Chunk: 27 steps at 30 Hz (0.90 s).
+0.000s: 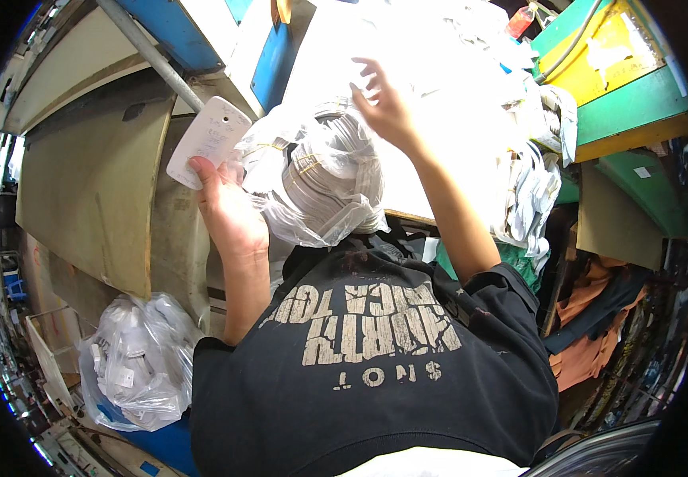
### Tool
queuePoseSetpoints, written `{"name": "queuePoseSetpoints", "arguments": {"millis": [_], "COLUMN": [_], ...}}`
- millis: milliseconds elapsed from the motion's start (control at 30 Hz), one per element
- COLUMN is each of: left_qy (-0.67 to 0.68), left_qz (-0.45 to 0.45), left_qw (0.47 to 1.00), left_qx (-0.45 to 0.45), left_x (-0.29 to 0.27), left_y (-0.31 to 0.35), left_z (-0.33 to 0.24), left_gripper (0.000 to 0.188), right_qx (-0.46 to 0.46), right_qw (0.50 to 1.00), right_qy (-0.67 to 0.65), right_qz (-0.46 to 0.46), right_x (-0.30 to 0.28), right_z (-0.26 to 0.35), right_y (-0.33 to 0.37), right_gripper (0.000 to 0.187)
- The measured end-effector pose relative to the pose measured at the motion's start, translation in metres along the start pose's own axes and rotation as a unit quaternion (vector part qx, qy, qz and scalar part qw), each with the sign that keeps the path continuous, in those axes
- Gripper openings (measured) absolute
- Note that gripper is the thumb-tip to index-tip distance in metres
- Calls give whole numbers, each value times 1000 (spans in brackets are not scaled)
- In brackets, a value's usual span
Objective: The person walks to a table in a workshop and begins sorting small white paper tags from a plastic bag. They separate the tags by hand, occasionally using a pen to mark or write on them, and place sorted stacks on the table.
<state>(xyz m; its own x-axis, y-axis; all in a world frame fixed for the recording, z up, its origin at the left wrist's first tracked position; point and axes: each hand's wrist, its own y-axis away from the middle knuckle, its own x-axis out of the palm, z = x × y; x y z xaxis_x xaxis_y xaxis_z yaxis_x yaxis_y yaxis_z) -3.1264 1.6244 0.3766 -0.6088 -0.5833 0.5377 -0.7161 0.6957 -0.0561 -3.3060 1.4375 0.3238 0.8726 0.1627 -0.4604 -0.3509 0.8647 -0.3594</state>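
head view: the left hand point(231, 213) pinches a white card point(210, 139); a bagged bundle point(321, 171), perhaps of fabric, lies between the hands; the right hand point(389, 110) is empty, loosely curled.

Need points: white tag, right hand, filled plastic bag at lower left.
White tag point(207, 141), head view: middle of its marked face.
Right hand point(389, 109), head view: middle of the hand.
Plastic bag point(143, 362), head view: middle of its visible side.
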Motion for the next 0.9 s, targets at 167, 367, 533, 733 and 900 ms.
{"name": "queuePoseSetpoints", "arguments": {"millis": [167, 367, 533, 733, 900], "left_qy": [-4, 12, 20, 33, 23], "left_qz": [3, 0, 9, 16, 41], "left_qw": [1000, 1000, 1000, 999, 999], "left_qx": [8, -2, -11, -16, -23], "left_x": [1, 1, 3, 7, 2], "left_y": [3, 4, -1, -3, -4], "left_z": [6, 0, 7, 10, 13], "left_gripper": [69, 71, 72, 72, 68], "right_qx": [116, 167, 259, 370, 375], "right_qw": [934, 950, 956, 905, 912], "right_qy": [321, 240, 106, -207, -160], "right_qz": [-105, -106, -89, 15, -50], "right_x": [-4, 9, -26, -68, -55], "right_z": [-107, -170, -222, -254, -248], "right_y": [-7, 18, 23, 21, 25], "right_gripper": [71, 88, 65, 72, 86]}}
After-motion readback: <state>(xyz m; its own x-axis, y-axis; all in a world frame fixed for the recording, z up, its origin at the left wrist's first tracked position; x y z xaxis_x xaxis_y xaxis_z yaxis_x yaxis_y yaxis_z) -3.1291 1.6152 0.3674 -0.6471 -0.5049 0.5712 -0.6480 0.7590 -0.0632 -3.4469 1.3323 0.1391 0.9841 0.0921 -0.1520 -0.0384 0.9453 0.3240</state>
